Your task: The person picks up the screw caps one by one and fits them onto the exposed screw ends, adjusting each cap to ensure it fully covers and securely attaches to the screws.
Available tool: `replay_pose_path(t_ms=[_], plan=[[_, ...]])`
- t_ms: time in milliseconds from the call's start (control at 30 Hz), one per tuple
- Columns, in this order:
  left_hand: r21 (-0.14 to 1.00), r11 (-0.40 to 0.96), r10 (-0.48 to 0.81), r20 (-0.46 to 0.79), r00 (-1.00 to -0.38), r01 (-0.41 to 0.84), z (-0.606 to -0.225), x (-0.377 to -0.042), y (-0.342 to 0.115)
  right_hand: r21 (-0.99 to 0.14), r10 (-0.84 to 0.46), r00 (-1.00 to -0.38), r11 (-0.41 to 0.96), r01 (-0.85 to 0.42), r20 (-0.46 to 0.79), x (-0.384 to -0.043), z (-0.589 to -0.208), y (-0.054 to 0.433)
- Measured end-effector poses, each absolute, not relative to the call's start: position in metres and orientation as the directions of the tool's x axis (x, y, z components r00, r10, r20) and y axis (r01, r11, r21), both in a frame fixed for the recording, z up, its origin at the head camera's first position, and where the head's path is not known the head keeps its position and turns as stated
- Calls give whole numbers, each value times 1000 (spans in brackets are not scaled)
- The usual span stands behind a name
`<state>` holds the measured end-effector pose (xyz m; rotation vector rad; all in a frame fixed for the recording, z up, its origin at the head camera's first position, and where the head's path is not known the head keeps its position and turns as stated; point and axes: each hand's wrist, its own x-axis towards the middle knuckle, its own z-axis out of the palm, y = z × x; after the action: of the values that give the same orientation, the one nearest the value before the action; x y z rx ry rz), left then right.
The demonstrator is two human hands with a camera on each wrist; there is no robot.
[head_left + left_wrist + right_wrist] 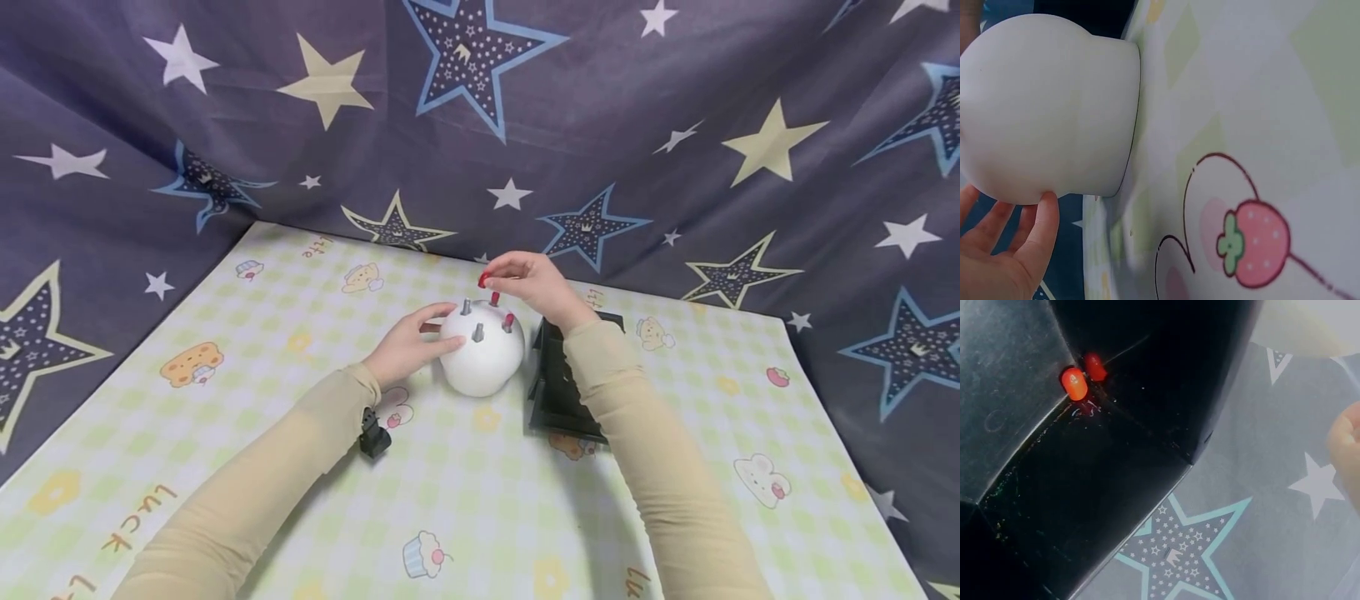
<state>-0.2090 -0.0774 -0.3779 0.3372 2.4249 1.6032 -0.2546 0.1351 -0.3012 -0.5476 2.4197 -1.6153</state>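
Observation:
A white dome-shaped object (480,367) with a short round base (1110,119) stands on the table. Grey pegs (477,332) and red pegs (508,322) stick up from its top. My left hand (411,346) cups its left side, thumb in front and fingers behind; in the left wrist view the fingertips (1047,201) touch the white surface. Above the dome, my right hand (536,287) pinches a small red piece (483,279) between thumb and fingers. Only part of that hand shows at the right wrist view's edge.
Right of the dome lies a black tray (558,392), partly under my right forearm. Inside it is a small orange-red piece (1075,384), with a red shape beside it on the glossy wall. A black strapped device (373,435) sits at my left wrist. A starry curtain (645,50) hangs behind.

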Motion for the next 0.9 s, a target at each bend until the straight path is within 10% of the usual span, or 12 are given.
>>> replay_pose_path(t_ms=[900], plan=[[924, 381, 286, -82, -955, 34, -377, -209, -76, -842, -572, -820, 443, -308, -1, -262, -296, 125]])
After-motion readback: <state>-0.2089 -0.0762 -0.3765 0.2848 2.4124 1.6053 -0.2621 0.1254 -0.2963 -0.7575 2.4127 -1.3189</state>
